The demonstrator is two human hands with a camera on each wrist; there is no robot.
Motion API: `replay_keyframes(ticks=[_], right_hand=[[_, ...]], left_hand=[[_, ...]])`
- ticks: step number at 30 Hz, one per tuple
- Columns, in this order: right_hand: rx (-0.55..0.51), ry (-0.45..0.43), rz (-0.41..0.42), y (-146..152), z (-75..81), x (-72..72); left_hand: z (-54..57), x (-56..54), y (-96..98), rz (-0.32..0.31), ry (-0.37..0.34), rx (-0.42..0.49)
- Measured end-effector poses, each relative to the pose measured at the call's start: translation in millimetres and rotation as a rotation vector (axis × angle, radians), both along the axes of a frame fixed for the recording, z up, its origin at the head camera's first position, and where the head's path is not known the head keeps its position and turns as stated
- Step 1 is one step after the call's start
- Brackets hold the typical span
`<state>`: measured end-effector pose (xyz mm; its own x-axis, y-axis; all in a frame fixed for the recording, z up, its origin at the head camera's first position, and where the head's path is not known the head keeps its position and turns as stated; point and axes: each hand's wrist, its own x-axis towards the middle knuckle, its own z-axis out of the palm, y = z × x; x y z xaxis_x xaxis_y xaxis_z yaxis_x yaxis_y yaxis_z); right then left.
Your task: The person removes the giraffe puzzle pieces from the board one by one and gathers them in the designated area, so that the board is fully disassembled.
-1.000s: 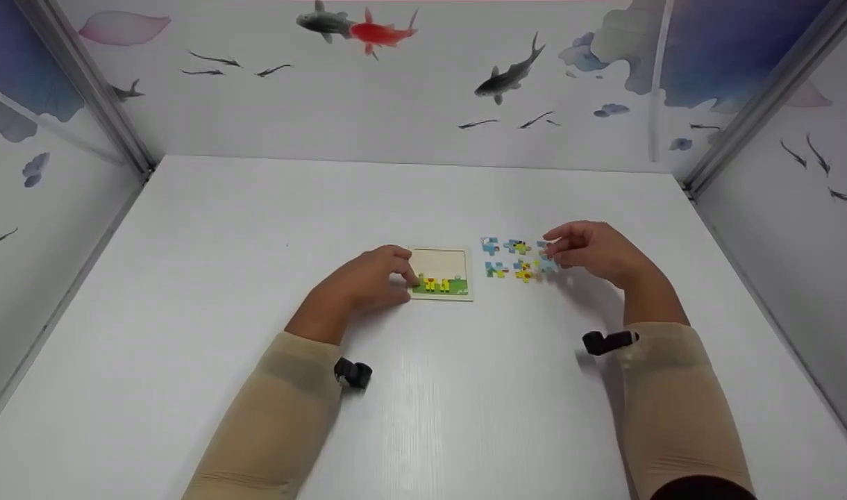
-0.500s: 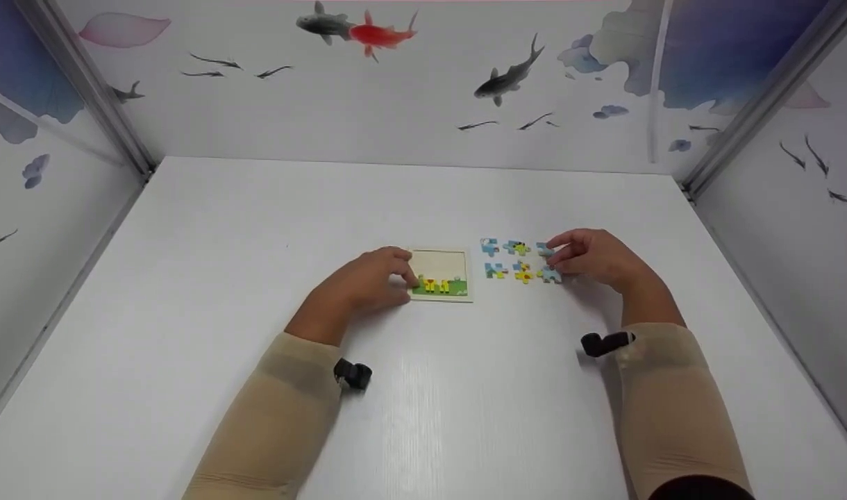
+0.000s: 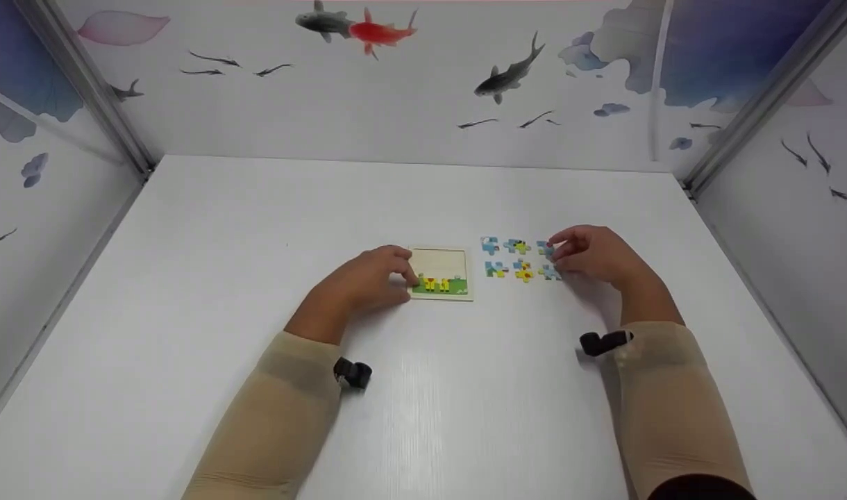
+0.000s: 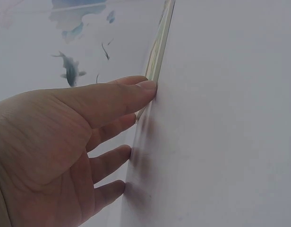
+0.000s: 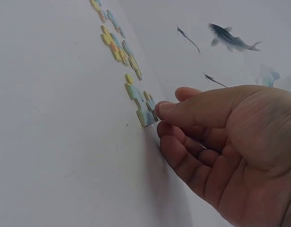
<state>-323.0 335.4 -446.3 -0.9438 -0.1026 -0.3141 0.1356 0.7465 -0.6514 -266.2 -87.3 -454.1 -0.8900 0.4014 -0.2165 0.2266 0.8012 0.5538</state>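
Nearest you, behind your hands, two beige sleeves [image 3: 257, 417] lie over the white table [image 3: 423, 410], each with a small black camera [image 3: 354, 373] at the cuff.

Your left hand [image 3: 368, 278] grips the left side of the wooden puzzle tray [image 3: 469, 271], thumb at its near corner, forefinger crossing the left rim, another finger by the far corner; the lower fingers are spread. Just right of that forefinger, a green strip with yellow figures [image 3: 437, 285] fills the near part of the tray, and bare wood shows beyond it.

Between your hands, right of the tray, six loose pieces lie in two rows of three. The near row [image 3: 524, 271] ends just beside your right thumb. Your right hand [image 3: 593, 253] has its fingers curled, thumb and forefinger at the right-hand piece of the far row [image 3: 517, 246]; you cannot tell whether they pinch it or only touch it.

Well beyond both hands stands a white wall [image 3: 423, 125] with painted fish [image 3: 382, 33].
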Motion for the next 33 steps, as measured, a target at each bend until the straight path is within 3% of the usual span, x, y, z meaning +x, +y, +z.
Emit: replay_keyframes(ticks=[6,14,21,26,33], right_hand=[[-0.032,0.035,-0.01,-19.8,12.9,4.6],[-0.058,0.05,0.056,-71.6,27.0,6.6],[-0.092,0.065,0.192,-121.1,26.6,7.4],[-0.134,0.107,0.295,-146.7,28.3,11.7],[-0.176,0.093,0.351,-169.1,23.8,15.7]], left_hand=[[2.8,-0.3,0.0,-0.016,0.004,-0.01],[5.0,-0.2,2.4,0.003,-0.009,-0.014],[3.5,0.2,3.1,0.031,-0.039,0.007],[1.8,-2.0,1.2,-0.015,-0.004,0.0],[-0.3,-4.2,0.5,-0.038,0.011,-0.014]])
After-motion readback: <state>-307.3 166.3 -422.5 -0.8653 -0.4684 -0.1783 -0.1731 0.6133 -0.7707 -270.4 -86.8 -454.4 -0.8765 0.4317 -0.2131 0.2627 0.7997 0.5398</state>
